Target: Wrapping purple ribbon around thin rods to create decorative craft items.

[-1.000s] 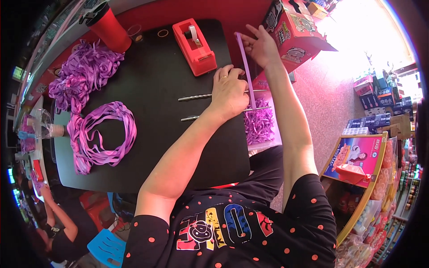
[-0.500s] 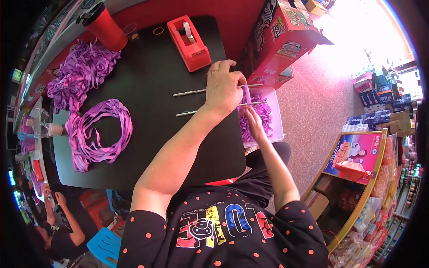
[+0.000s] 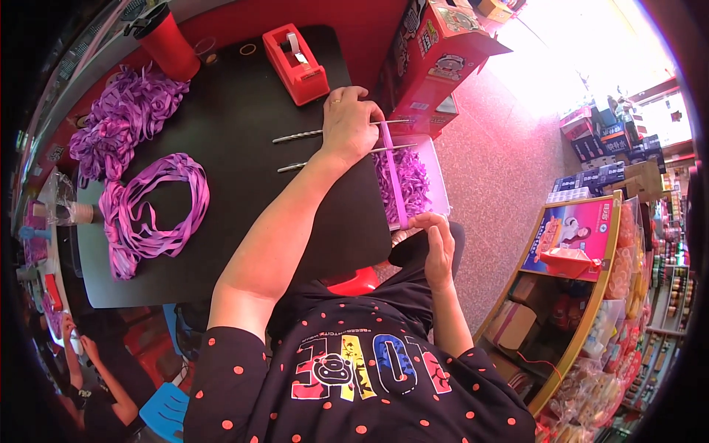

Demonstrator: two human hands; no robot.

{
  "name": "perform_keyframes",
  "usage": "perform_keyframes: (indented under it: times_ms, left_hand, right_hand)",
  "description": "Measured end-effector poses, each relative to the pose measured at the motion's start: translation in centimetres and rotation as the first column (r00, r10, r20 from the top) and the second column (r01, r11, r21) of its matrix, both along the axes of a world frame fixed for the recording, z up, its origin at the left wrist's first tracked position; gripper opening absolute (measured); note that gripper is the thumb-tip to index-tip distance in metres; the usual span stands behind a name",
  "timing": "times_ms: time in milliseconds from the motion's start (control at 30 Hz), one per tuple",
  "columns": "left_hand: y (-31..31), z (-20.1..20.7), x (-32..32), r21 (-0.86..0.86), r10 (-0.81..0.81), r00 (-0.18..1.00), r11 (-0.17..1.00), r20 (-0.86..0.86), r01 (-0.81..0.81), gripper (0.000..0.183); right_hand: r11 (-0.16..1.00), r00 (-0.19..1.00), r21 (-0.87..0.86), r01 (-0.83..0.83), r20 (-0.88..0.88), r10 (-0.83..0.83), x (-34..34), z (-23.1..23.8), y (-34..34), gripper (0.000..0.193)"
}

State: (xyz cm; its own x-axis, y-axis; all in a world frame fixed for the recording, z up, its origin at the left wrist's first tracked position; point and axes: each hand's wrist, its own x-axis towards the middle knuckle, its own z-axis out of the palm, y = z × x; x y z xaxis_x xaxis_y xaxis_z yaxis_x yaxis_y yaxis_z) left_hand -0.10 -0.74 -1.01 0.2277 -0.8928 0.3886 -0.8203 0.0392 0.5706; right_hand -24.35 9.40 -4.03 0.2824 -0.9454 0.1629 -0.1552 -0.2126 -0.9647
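My left hand (image 3: pixel 351 122), a ring on one finger, is closed at the table's right edge, pinching a purple ribbon (image 3: pixel 394 177) beside two thin metal rods (image 3: pixel 298 136). The rods stick out past the table edge, and the ribbon lies across them. Closer to my body, my right hand (image 3: pixel 437 247) grips the other stretch of the ribbon, which runs taut between both hands. Beneath it, a pale pink bin (image 3: pixel 437 177) holds a heap of cut purple ribbon pieces (image 3: pixel 408 184). My left fingertips are partly hidden.
On the black table (image 3: pixel 258 221) are a looped purple ribbon bundle (image 3: pixel 196 199), a tangled ribbon pile (image 3: pixel 133 111), a red tape dispenser (image 3: pixel 306 81) and a red tumbler (image 3: pixel 168 48). A red carton (image 3: pixel 428 70) stands beyond the bin. Another person (image 3: pixel 107 384) sits at far left.
My right hand has drawn back toward my body from beside the rods, pulling the ribbon out into a long taut strip. My left hand stays at the rods.
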Motion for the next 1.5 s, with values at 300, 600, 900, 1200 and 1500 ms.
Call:
perform_keyframes:
  times_ms: [300, 600, 900, 1200, 1500]
  left_hand:
    - [0.0, -0.2, 0.0, -0.031, -0.011, 1.0, 0.999, -0.008, 0.011, 0.016]
    - [0.0, -0.2, -0.1, -0.022, 0.026, 0.999, 0.999, -0.038, -0.027, 0.007]
    - [0.1, -0.2, -0.1, -0.006, 0.03, 0.999, 1.0, -0.034, -0.031, 0.008]
    - [0.3, 0.2, 0.1, 0.021, 0.016, 1.0, 1.0, -0.007, -0.016, 0.011]
    - [1.9, 1.5, -1.0, -0.016, 0.003, 0.905, 1.0, -0.424, -0.011, 0.03]
  right_hand:
    - [0.975, 0.884, -0.135, -0.175, 0.414, 0.216, 2.3, 6.7, -4.3, 0.037]
    - [0.929, 0.833, -0.002, -0.37, 0.442, 0.333, 10.2, 6.5, -19.4, 0.049]
    - [0.885, 0.921, 0.253, -0.39, 0.089, 0.38, 9.4, -1.9, -20.1, 0.067]
    - [0.963, 0.94, 0.09, -0.255, 0.257, 0.225, 5.2, -1.1, -10.0, 0.034]
    - [0.964, 0.968, 0.109, -0.244, 0.084, 0.236, 5.6, 3.3, -9.8, 0.034]
